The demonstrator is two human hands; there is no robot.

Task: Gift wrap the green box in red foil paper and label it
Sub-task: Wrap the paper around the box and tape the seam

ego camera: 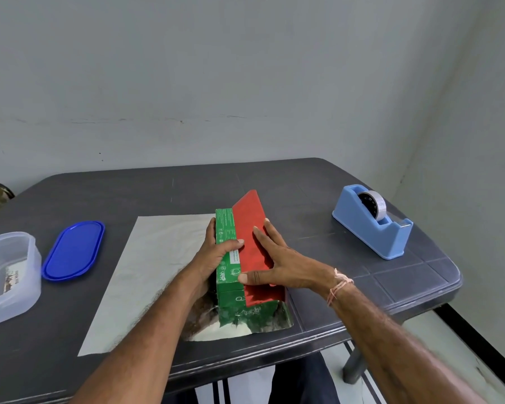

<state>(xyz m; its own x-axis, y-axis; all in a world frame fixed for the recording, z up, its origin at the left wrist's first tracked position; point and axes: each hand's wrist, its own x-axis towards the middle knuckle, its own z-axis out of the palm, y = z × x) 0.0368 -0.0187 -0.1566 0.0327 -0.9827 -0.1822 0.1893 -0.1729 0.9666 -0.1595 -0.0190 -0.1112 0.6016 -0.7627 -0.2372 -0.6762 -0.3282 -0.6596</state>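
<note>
The green box (227, 275) lies lengthwise on a sheet of foil paper (149, 266) whose silver underside faces up on the dark table. A red flap of the foil (252, 225) is folded up from the right over the box's top. My left hand (215, 258) grips the box's left side, thumb curled over the top edge. My right hand (274, 260) lies flat with straight, spread fingers, pressing the red flap onto the box.
A blue tape dispenser (372, 228) with a roll stands at the right. A blue lid (73, 250) and a clear plastic container (8, 277) sit at the left. The table's front edge (245, 360) is close to me, and a grey wall stands behind.
</note>
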